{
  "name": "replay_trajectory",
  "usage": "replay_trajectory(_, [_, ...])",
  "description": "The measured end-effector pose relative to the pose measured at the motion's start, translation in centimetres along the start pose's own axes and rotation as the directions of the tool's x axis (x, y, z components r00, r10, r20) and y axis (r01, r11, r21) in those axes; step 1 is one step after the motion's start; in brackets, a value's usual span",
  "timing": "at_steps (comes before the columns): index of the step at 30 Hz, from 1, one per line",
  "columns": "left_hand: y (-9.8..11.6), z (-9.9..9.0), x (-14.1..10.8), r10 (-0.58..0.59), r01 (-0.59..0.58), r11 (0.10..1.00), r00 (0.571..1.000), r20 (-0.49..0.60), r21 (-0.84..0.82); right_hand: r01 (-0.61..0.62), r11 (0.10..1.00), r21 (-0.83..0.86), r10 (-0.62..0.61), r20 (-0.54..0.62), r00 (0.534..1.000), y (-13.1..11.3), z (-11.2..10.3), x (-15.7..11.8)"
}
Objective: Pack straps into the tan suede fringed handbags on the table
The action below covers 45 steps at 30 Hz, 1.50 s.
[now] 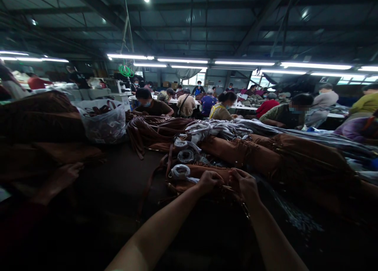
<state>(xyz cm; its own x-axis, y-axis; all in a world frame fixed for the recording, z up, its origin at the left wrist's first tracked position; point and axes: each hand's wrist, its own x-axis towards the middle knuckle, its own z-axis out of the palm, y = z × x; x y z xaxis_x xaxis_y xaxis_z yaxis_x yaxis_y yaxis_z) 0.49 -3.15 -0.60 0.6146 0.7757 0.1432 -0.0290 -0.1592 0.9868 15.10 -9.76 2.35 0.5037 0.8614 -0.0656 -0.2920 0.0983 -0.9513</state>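
Observation:
Close together in front of me, both hands are at a brown leather-like bag with small metal fittings. My left hand has its fingers curled in a pinch at the bag's near edge. Just to its right, my right hand pinches the same edge, thumb and fingers pressed together. A thin pale stick-like piece shows between the hands; which hand holds it I cannot tell. Left of the bag lie rolled straps wrapped in white plastic. Darkness hides the bag's lower part.
Brown bags are piled behind my hands, beside loose brown straps. A clear plastic bag of brown pieces stands left. Another person's hand rests at far left. Small metal parts lie right. Several people sit beyond.

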Motion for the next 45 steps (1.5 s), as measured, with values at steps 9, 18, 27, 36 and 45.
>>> replay_trajectory(9, [0.4,0.2,-0.1,0.015,-0.014,0.998,1.0,-0.006,0.061,0.164,0.972,-0.169,-0.176,-0.06,0.983,-2.1,0.1,1.1])
replay_trajectory(18, [-1.0,0.3,0.5,-0.017,0.007,0.982,0.999,-0.049,-0.189,0.274,0.756,-0.594,-0.237,0.141,0.961,-1.2,-0.2,-0.1])
replay_trajectory(27, [0.3,-0.1,-0.1,0.025,-0.033,0.996,0.994,-0.102,-0.08,0.39,0.528,-0.754,-0.195,0.339,0.92,0.5,-0.6,-0.8])
replay_trajectory(36, [0.4,-0.1,0.1,-0.011,0.009,1.0,0.995,-0.098,-0.019,0.363,0.564,-0.742,-0.112,0.367,0.923,0.7,-0.6,-0.4])
replay_trajectory(45, [0.8,-0.1,0.0,-0.059,0.054,0.995,0.997,-0.057,-0.089,0.372,0.577,-0.727,-0.091,0.396,0.914,0.6,-0.9,-0.2])
